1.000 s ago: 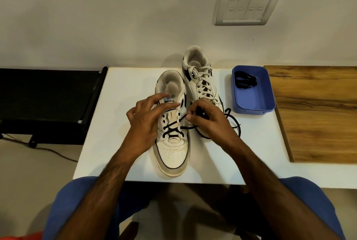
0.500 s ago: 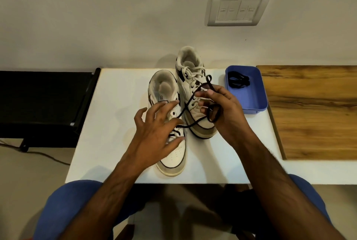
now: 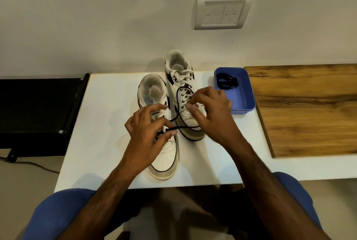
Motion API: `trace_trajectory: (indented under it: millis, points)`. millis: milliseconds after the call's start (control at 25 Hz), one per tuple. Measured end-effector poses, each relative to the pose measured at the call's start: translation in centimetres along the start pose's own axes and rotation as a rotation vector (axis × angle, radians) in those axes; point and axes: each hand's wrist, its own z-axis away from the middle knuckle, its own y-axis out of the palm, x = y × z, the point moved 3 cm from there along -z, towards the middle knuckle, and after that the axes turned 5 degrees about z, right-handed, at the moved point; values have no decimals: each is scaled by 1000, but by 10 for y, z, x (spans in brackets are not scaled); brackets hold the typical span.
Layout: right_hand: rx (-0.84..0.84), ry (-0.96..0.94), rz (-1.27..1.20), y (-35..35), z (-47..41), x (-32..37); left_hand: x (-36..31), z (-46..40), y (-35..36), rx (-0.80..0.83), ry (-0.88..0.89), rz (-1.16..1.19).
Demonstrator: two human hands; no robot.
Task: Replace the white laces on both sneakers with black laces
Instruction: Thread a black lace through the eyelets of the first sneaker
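Two white sneakers stand on the white table [image 3: 108, 123]. The near sneaker [image 3: 164, 156] has a black lace [image 3: 187, 127] threaded through its lower eyelets. My left hand [image 3: 148, 133] is curled over those eyelets, thumb and fingertip pinching the lace where it comes out. From there the lace runs right and loops up over the far sneaker [image 3: 179, 69], which has white laces. My right hand [image 3: 210, 117] hovers over that sneaker's toe and holds the other part of the black lace in its fingers.
A blue tray [image 3: 245, 102] to the right of the sneakers holds a second coiled black lace [image 3: 227, 82]. A wooden board [image 3: 309, 114] adjoins the table on the right. A black bench [image 3: 38, 108] stands to the left, and the wall is close behind.
My right hand drew the black lace up and out from the near sneaker, then came down over the far sneaker's toe. My left hand shifted from the tongue to the lower eyelets.
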Motion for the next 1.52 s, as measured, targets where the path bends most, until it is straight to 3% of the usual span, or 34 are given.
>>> trace_trajectory:
  millis: [120, 200, 360, 440, 520, 600, 720, 800, 960, 1160, 1320, 1520]
  points:
    - [396, -115, -247, 11, 8, 15, 0, -2, -5, -38, -45, 119]
    - [501, -44, -517, 8, 9, 16, 5, -4, -11, -25, -51, 138]
    - [262, 188, -1144, -9, 0, 9, 15, -2, -20, 56, 59, -89]
    - [178, 309, -1333, -14, -3, 4, 16, -2, -21, 71, 85, -178]
    - [211, 316, -1175, -12, -1, 6, 12, -2, -21, 59, 67, -131]
    - [320, 190, -946, -4, 6, 22, 5, -1, -20, 63, 24, 31]
    - [465, 60, -838, 12, 13, 42, -4, 0, -15, 93, -90, 292]
    - [473, 60, -814, 17, 13, 42, -2, -3, -17, 53, -133, 385]
    - [419, 120, -837, 8, 7, 28, 6, -9, -37, -86, -109, 419]
    - [243, 271, -996, -3, 0, 1, 42, -3, -64, -268, -348, 190]
    - [306, 194, -960, 7, 3, 9, 28, -2, -55, -204, -125, 73]
    - [451, 112, -990, 24, 8, 25, 8, -2, -28, 65, 66, 133]
